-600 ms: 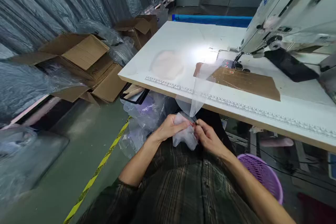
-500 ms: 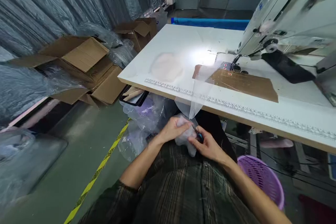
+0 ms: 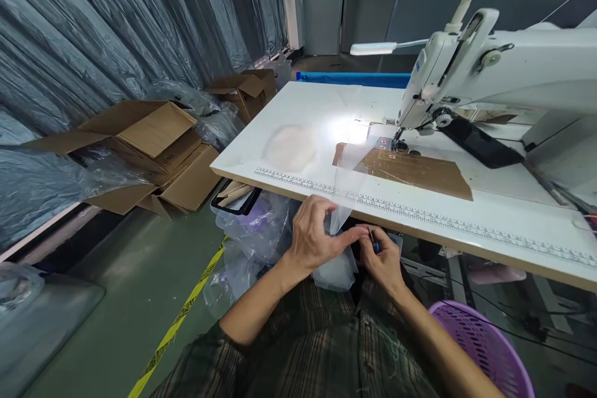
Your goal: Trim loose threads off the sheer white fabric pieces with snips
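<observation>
My left hand (image 3: 313, 237) is raised at the table's front edge, fingers curved and thumb stretched out toward my right hand; nothing shows in its grip. Its thumb tip meets the fingertips of my right hand (image 3: 383, 261). That hand is closed around small thread snips (image 3: 374, 242) with a dark blade and a blue part. Sheer whitish fabric (image 3: 336, 273) lies on my lap under the left hand. Another sheer strip (image 3: 349, 177) drapes from the tabletop over the edge, partly hidden behind my left hand.
A white sewing machine (image 3: 431, 84) stands on the white table (image 3: 242, 148), with a brown sheet (image 3: 420, 175) under its needle. A purple basket (image 3: 485, 348) is below right. Open cardboard boxes (image 3: 156, 130) and plastic bags (image 3: 242, 261) are at left.
My left hand has let go of the bunched sheer fabric and risen toward the table edge. The fabric has dropped to my lap. My right hand moved slightly right, still with the snips.
</observation>
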Motion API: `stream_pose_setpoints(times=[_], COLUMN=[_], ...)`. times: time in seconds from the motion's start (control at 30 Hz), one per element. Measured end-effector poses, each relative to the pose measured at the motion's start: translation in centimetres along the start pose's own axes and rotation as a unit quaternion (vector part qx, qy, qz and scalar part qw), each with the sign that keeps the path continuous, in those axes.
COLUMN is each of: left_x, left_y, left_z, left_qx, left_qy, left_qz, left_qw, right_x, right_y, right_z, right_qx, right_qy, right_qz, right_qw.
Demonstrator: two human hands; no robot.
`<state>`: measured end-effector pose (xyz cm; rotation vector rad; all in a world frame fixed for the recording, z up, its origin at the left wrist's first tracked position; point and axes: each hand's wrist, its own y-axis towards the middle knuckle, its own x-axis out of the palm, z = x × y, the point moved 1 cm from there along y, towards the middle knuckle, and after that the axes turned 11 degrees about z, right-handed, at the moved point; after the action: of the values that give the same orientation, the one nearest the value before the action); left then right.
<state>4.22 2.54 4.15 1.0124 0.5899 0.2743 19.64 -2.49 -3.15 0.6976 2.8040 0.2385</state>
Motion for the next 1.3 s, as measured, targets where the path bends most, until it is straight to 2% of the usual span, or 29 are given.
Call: stream_pose_setpoints(times=[0.07, 0.17, 0.2, 0.27, 0.4, 0.47, 0.53, 0.6, 0.67, 0.7, 0.73, 0.77, 0.83, 0.87, 0.9, 0.97, 1.03, 1.1, 1.17, 1.23, 1.3], left_x=[1.1, 1.9, 1.9, 1.5, 0.5, 0.2, 0.0, -0.5, -1.3, -1.7, -2.1, -2.3, -2.4, -2.2, -2.0, -1.3, -0.7, -0.4, -0.6, -1.0, -1.5], left_y=[1.4, 1.7, 1.4, 0.5, -1.7, -2.7, -3.5, -4.0, -4.0, -3.8, -3.6, -3.3, -2.7, -2.5, -2.5, -2.7, -3.2, -3.8, -4.4, -4.8, -5.0], left_z=[0.2, -0.2, -0.4, -0.8, -2.0, -2.7, -3.6, -4.5, -5.0, -5.0, -4.9, -4.7, -4.0, -3.7, -3.3, -2.8, -2.6, -2.7, -2.9, -3.2, -3.5], left_qx=[-0.022, -0.044, -0.067, -0.153, -0.368, -0.433, -0.459, -0.442, -0.373, -0.325, -0.276, -0.234, -0.187, -0.185, -0.196, -0.242, -0.303, -0.371, -0.442, -0.501, -0.537], left_qy=[0.025, 0.036, 0.013, -0.064, -0.212, -0.244, -0.241, -0.199, -0.144, -0.127, -0.123, -0.129, -0.157, -0.176, -0.198, -0.263, -0.350, -0.423, -0.441, -0.409, -0.368], left_qz=[-0.046, -0.107, -0.114, -0.116, -0.102, -0.088, -0.055, 0.018, 0.101, 0.123, 0.118, 0.091, -0.011, -0.071, -0.127, -0.213, -0.253, -0.252, -0.243, -0.238, -0.227], left_qw=[0.998, 0.993, 0.991, 0.979, 0.900, 0.863, 0.853, 0.875, 0.911, 0.929, 0.946, 0.959, 0.970, 0.964, 0.952, 0.909, 0.850, 0.787, 0.742, 0.725, 0.725], right_x=[1.1, 2.2, 2.5, 2.8, 3.6, 3.8, 3.7, 3.0, 2.0, 1.5, 1.1, 0.7, 0.1, -0.1, -0.3, -0.6, -1.1, -1.7, -2.2, -2.4, -2.3], right_y=[0.3, 0.5, 0.6, 0.7, 1.0, 1.0, 0.7, 0.0, -1.1, -1.7, -2.3, -2.9, -3.8, -4.2, -4.5, -5.0, -5.1, -5.0, -4.4, -3.4, -2.2], right_z=[-0.9, -1.8, -1.9, -2.2, -2.4, -2.5, -2.4, -2.4, -2.5, -2.6, -2.8, -2.9, -3.3, -3.5, -3.7, -3.9, -3.9, -3.6, -3.1, -2.6, -2.4], right_qx=[0.016, 0.035, 0.041, 0.054, 0.077, 0.086, 0.077, 0.041, -0.017, -0.050, -0.083, -0.114, -0.160, -0.174, -0.182, -0.184, -0.172, -0.145, -0.099, -0.044, -0.005], right_qy=[0.042, 0.101, 0.114, 0.127, 0.122, 0.124, 0.121, 0.102, 0.075, 0.064, 0.057, 0.056, 0.068, 0.077, 0.081, 0.072, 0.050, 0.030, 0.013, -0.010, -0.028], right_qz=[-0.031, -0.047, -0.044, -0.041, -0.021, -0.013, -0.019, -0.037, -0.075, -0.099, -0.124, -0.148, -0.190, -0.209, -0.226, -0.254, -0.273, -0.287, -0.286, -0.273, -0.257], right_qw=[0.999, 0.993, 0.992, 0.990, 0.989, 0.988, 0.989, 0.993, 0.994, 0.992, 0.987, 0.981, 0.966, 0.959, 0.953, 0.947, 0.945, 0.947, 0.953, 0.961, 0.966])
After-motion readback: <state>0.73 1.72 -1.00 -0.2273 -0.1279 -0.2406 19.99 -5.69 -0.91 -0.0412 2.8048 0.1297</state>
